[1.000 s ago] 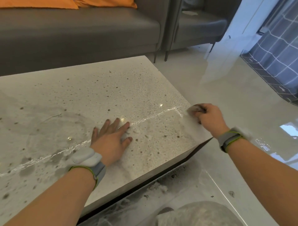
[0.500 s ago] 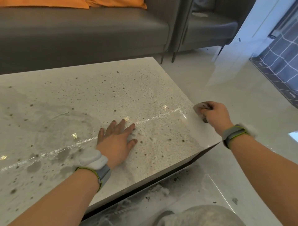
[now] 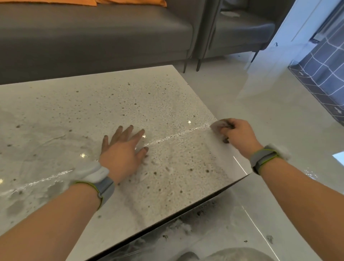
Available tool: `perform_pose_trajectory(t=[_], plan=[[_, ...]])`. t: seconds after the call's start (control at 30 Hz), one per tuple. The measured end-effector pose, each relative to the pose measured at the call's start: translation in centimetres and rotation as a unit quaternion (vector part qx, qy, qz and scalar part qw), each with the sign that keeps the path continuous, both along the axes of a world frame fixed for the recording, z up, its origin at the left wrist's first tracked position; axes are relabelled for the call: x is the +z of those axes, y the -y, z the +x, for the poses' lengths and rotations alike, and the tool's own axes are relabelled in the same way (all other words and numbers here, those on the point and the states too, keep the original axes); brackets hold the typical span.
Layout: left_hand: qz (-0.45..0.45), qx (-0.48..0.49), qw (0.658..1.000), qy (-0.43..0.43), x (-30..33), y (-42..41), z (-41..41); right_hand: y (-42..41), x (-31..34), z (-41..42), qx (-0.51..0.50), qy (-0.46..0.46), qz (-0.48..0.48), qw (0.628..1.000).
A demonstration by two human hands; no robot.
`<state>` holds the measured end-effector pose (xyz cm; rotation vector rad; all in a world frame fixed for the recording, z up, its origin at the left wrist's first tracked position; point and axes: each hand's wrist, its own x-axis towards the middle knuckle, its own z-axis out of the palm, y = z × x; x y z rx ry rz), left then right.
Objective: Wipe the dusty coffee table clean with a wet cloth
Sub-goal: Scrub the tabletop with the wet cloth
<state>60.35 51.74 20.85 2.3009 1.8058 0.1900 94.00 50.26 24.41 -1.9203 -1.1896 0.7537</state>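
The pale coffee table (image 3: pixel 78 104) fills the left and middle of the head view, speckled with dark dust spots and wet smears. My left hand (image 3: pixel 123 151) lies flat on the top near the middle, fingers spread. My right hand (image 3: pixel 237 135) grips a small bunched greyish cloth (image 3: pixel 218 125) at the table's right edge, where a clean strip (image 3: pixel 223 150) runs along that edge toward the near corner. Most of the cloth is hidden inside the fist.
A grey sofa (image 3: pixel 93 37) with orange cushions (image 3: pixel 130 2) stands behind the table, a grey armchair (image 3: pixel 240 28) to its right. Glossy pale floor (image 3: pixel 260 104) lies right of the table. Dust and dirt (image 3: pixel 186 227) lie on the floor under the near edge.
My right hand with the cloth has slid a little farther along the right table edge, away from me. The left hand stays flat in place.
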Motion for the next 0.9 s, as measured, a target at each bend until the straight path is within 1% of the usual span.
perform_pose_trajectory(t=[0.03,0.07,0.1,0.13,0.17,0.23,0.3,0.33,0.37,0.43,0.47,0.5,0.53,0.6,0.63,0.7,0.73,0.8,0.87,0.9], plan=[[-0.01,0.005,1.0,-0.005,0.0,-0.4,0.0,-0.4,0.0,0.6,-0.049,0.044,0.01,0.998],[-0.019,0.01,1.0,-0.013,-0.1,-0.9,-0.1,-0.7,-0.1,0.8,-0.086,0.113,0.004,0.99],[-0.029,0.013,0.999,-0.022,-0.2,-1.2,-0.2,-0.9,-0.3,0.7,-0.111,0.181,-0.009,0.977],[-0.039,0.016,0.999,-0.031,-0.3,-1.5,-0.3,-0.9,-0.7,0.2,-0.119,0.229,-0.017,0.966],[-0.049,0.019,0.998,-0.038,-0.4,-1.8,-0.4,-0.8,-1.1,-0.5,-0.106,0.257,-0.014,0.96],[-0.062,0.023,0.997,-0.044,-0.8,-2.1,-0.5,-0.8,-1.7,-1.9,-0.033,0.294,0.014,0.955],[-0.063,0.022,0.997,-0.045,-1.2,-2.0,-0.7,-0.6,-1.8,-2.8,0.064,0.296,0.049,0.952],[-0.063,0.021,0.997,-0.044,-1.3,-2.0,-0.7,-0.8,-1.6,-2.8,0.098,0.276,0.054,0.954],[-0.064,0.019,0.997,-0.044,-1.3,-2.1,-0.8,-1.2,-1.3,-2.5,0.117,0.237,0.045,0.963],[-0.076,0.017,0.996,-0.047,-1.2,-2.3,-1.0,-2.0,-0.5,-1.7,0.102,0.081,0.009,0.991],[-0.082,0.015,0.995,-0.049,-1.1,-2.4,-1.0,-2.5,-0.2,-1.1,0.064,0.024,0.012,0.998],[-0.088,0.014,0.995,-0.05,-1.1,-2.4,-0.9,-2.9,-0.1,-0.4,0.012,0.006,0.026,1.0],[-0.089,0.015,0.995,-0.048,-1.1,-2.4,-1.0,-3.5,-0.1,0.3,-0.038,0.045,0.038,0.998],[-0.086,0.017,0.995,-0.046,-1.2,-2.3,-0.9,-4.1,-0.6,0.9,-0.101,0.197,0.008,0.975],[-0.081,0.018,0.995,-0.046,-1.3,-2.3,-0.9,-4.3,-1.0,0.5,-0.106,0.25,-0.008,0.962],[-0.072,0.017,0.996,-0.045,-1.5,-2.3,-1.0,-4.2,-1.9,-1.1,-0.071,0.3,0.006,0.951],[-0.067,0.017,0.997,-0.044,-1.6,-2.3,-1.0,-4.1,-2.3,-2.0,-0.029,0.309,0.03,0.95],[-0.055,0.017,0.997,-0.043,-1.9,-2.5,-1.2,-3.9,-2.7,-3.5,0.058,0.296,0.071,0.951],[-0.046,0.018,0.998,-0.042,-2.0,-2.7,-1.4,-4.3,-2.2,-3.7,0.109,0.258,0.068,0.958],[-0.042,0.019,0.998,-0.04,-2.1,-2.7,-1.5,-4.8,-1.8,-3.3,0.12,0.216,0.045,0.968]])
